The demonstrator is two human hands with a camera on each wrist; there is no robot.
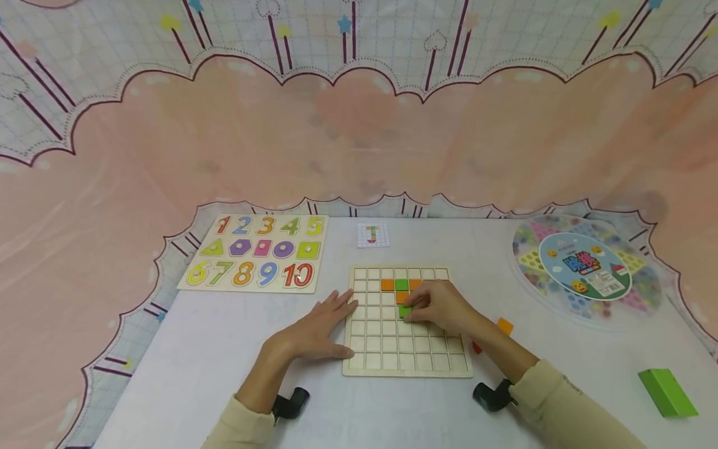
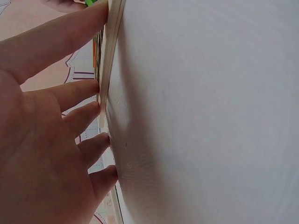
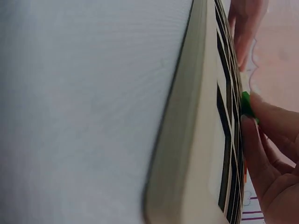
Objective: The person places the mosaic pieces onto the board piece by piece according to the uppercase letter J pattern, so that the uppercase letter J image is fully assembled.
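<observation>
A wooden grid board (image 1: 370, 360) lies on the white table. My right hand (image 1: 445, 307) pinches a small green square tile (image 1: 404, 312) between thumb and fingers at a cell of the grid; in the right wrist view the green tile (image 3: 246, 103) stands out above the board's surface. Just beyond it sits an orange tile (image 1: 401, 298), below a row made of an orange tile (image 1: 387, 285), a green tile (image 1: 401, 284) and another orange tile (image 1: 415, 284). With fingers spread, my left hand (image 1: 308, 332) touches the board's left edge.
A number-and-shape puzzle (image 1: 252, 255) lies at the back left, and a small card (image 1: 373, 235) with a coloured pattern behind the board. To the right are a round clear case (image 1: 583, 265) and a green block (image 1: 667, 393). An orange piece (image 1: 505, 325) lies by my right forearm.
</observation>
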